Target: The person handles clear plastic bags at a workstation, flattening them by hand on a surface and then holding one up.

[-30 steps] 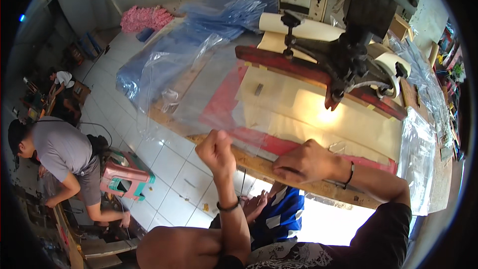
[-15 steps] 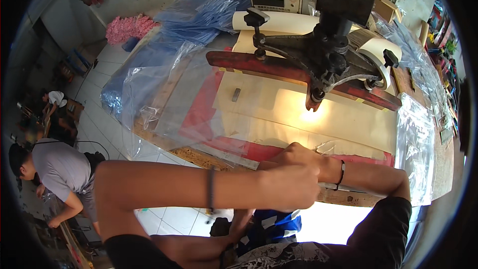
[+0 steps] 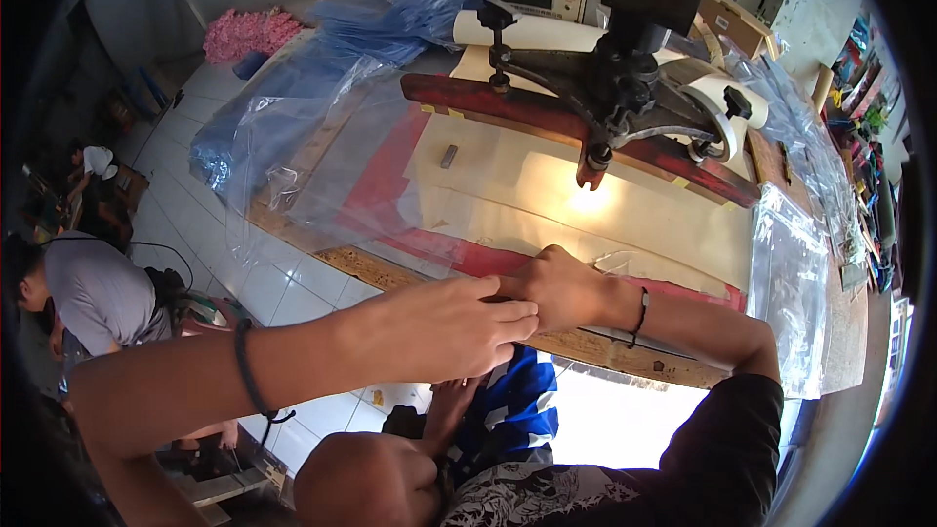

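My left hand (image 3: 434,325) reaches in from the left over the worktable's front edge, its fingers stretched out and a little apart. Its fingertips meet or overlap my right hand (image 3: 561,290), and I cannot tell whether they touch it. The right hand is curled with its knuckles up, above the red strip along the front of the table; anything inside its fingers is hidden. Just beyond lies a cream sheet (image 3: 508,176) over a red layer (image 3: 376,176). A small grey metal bar (image 3: 449,156) rests on the cream sheet.
Over the sheet hangs a press head with a long red bar (image 3: 517,112), black knobs and a lit spot below. Clear plastic sheets (image 3: 322,156) cover the left; more clear plastic (image 3: 786,263) lies right. A bluish plastic stack (image 3: 400,15) stands behind. A person (image 3: 107,283) bends at far left.
My left hand has drawn back to the left and its fingers have straightened, uncovering more of the right hand. The right hand stays curled by the table's front. The whole view has shifted slightly.
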`<state>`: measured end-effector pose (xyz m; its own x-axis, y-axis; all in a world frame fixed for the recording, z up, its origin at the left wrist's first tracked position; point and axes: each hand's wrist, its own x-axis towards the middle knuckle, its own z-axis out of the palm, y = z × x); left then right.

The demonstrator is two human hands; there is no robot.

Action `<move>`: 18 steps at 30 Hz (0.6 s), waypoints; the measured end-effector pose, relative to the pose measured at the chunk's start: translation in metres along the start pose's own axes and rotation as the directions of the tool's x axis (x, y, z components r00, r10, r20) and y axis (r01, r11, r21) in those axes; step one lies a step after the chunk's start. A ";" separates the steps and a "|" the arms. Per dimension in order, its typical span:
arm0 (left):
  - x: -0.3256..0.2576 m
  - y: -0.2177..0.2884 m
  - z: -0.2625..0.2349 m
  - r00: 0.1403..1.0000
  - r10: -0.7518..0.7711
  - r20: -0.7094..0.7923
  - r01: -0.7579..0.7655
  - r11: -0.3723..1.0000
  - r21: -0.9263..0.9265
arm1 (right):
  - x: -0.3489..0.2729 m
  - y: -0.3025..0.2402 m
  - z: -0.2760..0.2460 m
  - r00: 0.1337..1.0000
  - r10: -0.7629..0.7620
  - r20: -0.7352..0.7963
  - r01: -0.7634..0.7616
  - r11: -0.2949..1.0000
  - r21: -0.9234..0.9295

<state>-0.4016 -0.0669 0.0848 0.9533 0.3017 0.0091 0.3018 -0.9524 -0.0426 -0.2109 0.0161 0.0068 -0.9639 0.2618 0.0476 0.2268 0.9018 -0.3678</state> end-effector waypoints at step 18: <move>0.077 -0.015 0.064 0.871 -0.382 -0.309 0.301 0.912 -0.279 | 0.005 0.014 0.017 0.895 -0.326 -0.305 0.330 0.943 -0.042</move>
<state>-0.3330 -0.0266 0.0223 0.7164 0.6134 0.3324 0.5637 -0.7896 0.2424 -0.2153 0.0246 -0.0144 -0.8939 0.0449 0.4460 -0.0980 0.9513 -0.2923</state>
